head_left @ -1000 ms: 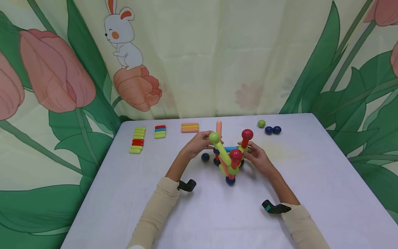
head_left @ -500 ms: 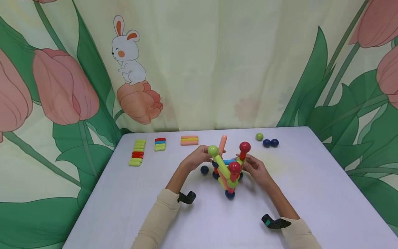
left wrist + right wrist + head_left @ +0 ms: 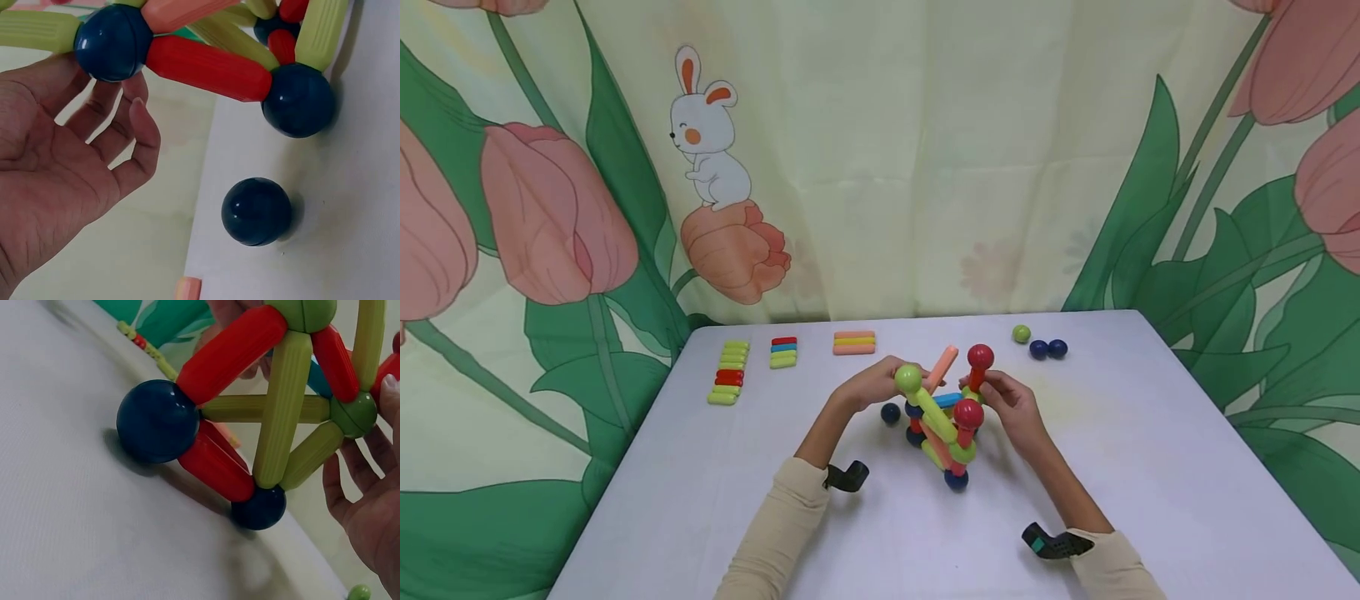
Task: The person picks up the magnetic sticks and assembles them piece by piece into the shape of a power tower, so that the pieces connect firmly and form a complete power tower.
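Between both hands, near the table's middle, stands a magnetic ball-and-stick structure (image 3: 936,417) of red, lime green, peach and blue sticks joined by balls. The left hand (image 3: 876,382) holds its left side, fingers curled beneath an upper dark blue ball (image 3: 114,42) in the left wrist view. From that side a peach stick (image 3: 942,367) leans up to the right. On the other side, the right hand (image 3: 1013,408) grips the structure at a green ball (image 3: 354,415), thumb and fingers around it. Two red balls on red sticks and a green ball (image 3: 907,378) top it.
A loose dark blue ball (image 3: 891,413) lies left of the structure. Behind it are peach and yellow sticks (image 3: 854,342), with two more stick rows (image 3: 727,372) at left. A green ball (image 3: 1021,333) and two dark blue balls sit at the back right.
The peach stick has gone from nearly upright to leaning right. Both hands stay on the structure, which has turned slightly. The head view has tilted up, so the table sits lower in it.
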A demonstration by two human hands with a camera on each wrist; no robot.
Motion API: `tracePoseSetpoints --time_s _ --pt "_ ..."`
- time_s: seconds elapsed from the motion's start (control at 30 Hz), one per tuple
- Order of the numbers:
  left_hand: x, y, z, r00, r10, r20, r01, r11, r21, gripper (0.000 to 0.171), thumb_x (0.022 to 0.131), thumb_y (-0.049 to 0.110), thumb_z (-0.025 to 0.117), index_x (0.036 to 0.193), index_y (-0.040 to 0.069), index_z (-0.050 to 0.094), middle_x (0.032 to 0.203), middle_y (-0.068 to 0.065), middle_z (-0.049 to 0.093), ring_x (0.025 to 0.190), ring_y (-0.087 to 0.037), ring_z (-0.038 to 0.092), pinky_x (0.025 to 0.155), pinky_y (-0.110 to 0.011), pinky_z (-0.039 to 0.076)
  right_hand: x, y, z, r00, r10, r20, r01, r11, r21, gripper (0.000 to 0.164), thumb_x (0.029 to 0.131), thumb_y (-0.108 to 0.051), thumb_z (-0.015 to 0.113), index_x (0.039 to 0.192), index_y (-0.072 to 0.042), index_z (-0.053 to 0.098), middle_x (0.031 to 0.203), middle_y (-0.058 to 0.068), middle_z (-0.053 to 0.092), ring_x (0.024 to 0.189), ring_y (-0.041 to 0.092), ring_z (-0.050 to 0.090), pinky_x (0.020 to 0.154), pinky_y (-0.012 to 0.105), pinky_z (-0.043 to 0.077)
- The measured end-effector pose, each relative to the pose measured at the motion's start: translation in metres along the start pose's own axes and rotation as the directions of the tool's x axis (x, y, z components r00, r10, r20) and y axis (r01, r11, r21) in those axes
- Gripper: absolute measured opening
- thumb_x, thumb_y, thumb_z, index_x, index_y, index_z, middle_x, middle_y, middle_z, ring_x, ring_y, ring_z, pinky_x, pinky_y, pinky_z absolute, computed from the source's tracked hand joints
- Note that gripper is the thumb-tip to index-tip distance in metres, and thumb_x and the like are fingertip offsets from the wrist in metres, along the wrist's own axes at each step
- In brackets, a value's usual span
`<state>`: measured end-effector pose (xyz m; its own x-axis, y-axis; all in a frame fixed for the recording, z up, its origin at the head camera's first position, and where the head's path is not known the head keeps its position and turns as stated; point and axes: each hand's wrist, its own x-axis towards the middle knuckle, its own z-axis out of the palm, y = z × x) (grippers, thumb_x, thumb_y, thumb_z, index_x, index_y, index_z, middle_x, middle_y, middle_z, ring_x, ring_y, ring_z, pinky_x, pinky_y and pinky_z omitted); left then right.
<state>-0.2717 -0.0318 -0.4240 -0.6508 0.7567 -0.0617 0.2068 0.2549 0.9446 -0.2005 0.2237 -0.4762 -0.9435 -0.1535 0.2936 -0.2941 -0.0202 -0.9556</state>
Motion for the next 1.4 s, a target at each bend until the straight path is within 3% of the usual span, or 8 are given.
tracePoseSetpoints --time_s 0.17,0.4,0.67,0.97,1.17,1.4 --pt "-0.003 0.002 0.002 0.999 0.031 0.041 -0.033 0.998 0.051 0.025 0.098 0.015 0.058 0.113 -0.001 0.068 0.092 -0.001 0.065 0.090 -0.014 0.054 0.085 -0.026 0.049 -0.002 -0.001 0.004 0.998 0.041 -0.047 -0.041 0.999 -0.008 0.034 0.102 -0.018 0.051 0.128 0.004 0.053 0.107 -0.010 0.071 0.104 0.006 0.066 0.089 0.021 0.054" --pt "-0.003 0.004 0.003 0.993 0.090 0.079 -0.098 0.989 0.110 0.022 0.098 0.015 0.057 0.112 0.001 0.067 0.092 -0.004 0.061 0.090 -0.015 0.054 0.084 -0.026 0.049 -0.003 -0.002 0.004 0.996 0.063 -0.070 -0.068 0.995 -0.074 0.037 0.100 -0.024 0.056 0.132 -0.006 0.054 0.109 -0.011 0.071 0.106 0.007 0.063 0.089 0.020 0.053" --pt "-0.003 -0.005 0.005 0.990 0.119 0.075 -0.121 0.992 0.027 0.023 0.099 0.015 0.057 0.116 0.003 0.066 0.094 -0.002 0.060 0.092 -0.016 0.055 0.086 -0.028 0.049 -0.005 0.000 0.004 0.998 0.031 -0.051 -0.036 0.994 -0.099 0.038 0.099 -0.021 0.058 0.135 -0.008 0.053 0.122 0.025 0.063 0.108 0.007 0.063 0.089 0.021 0.053" --pt "-0.005 -0.007 0.009 0.997 0.069 0.039 -0.066 0.995 -0.074 0.032 0.099 0.014 0.055 0.127 -0.001 0.061 0.115 -0.017 0.065 0.099 -0.016 0.060 0.096 -0.032 0.051 -0.004 -0.002 0.001 1.000 0.013 -0.022 -0.015 0.993 -0.113 0.039 0.099 -0.021 0.058 0.136 -0.009 0.053 0.124 0.017 0.064 0.110 0.005 0.063 0.090 0.020 0.053" --pt "-0.005 -0.006 0.008 0.998 0.062 0.016 -0.060 0.994 -0.092 0.034 0.099 0.013 0.054 0.129 -0.002 0.060 0.123 -0.019 0.063 0.104 -0.017 0.060 0.099 -0.034 0.050 -0.001 -0.004 0.001 1.000 0.004 -0.016 -0.006 0.991 -0.132 0.040 0.099 -0.022 0.057 0.137 -0.009 0.053 0.125 0.015 0.065 0.110 0.004 0.064 0.090 0.020 0.052" --pt "-0.007 -0.011 0.009 0.999 0.052 -0.004 -0.052 0.988 -0.145 0.034 0.097 0.005 0.052 0.129 -0.004 0.058 0.126 -0.021 0.061 0.109 -0.017 0.058 0.103 -0.036 0.048 -0.001 -0.004 0.001 1.000 0.011 -0.012 -0.013 0.991 -0.136 0.041 0.100 -0.019 0.056 0.138 -0.007 0.053 0.119 -0.007 0.070 0.111 0.001 0.063 0.091 0.018 0.051"
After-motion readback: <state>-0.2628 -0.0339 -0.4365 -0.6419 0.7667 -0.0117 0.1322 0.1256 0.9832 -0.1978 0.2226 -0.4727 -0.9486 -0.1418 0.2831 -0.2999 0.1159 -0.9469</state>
